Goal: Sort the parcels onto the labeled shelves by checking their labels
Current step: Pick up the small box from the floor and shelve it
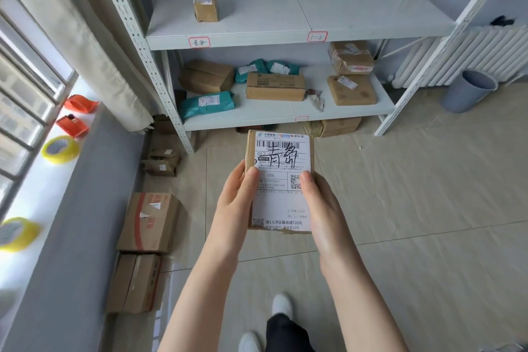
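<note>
Head view: both hands, left (238,194) and right (320,200), grip the parcel (280,180) by its side edges, label up for reading. Shelf tags (199,42) face outward for matching.

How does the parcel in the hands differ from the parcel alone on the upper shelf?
The held parcel is flat, and its label covers nearly its whole face; the upper-shelf parcel stands upright with a small label at its top. The held parcel is gripped by the left hand and right hand; the other stands free. Both are brown cardboard.
</note>
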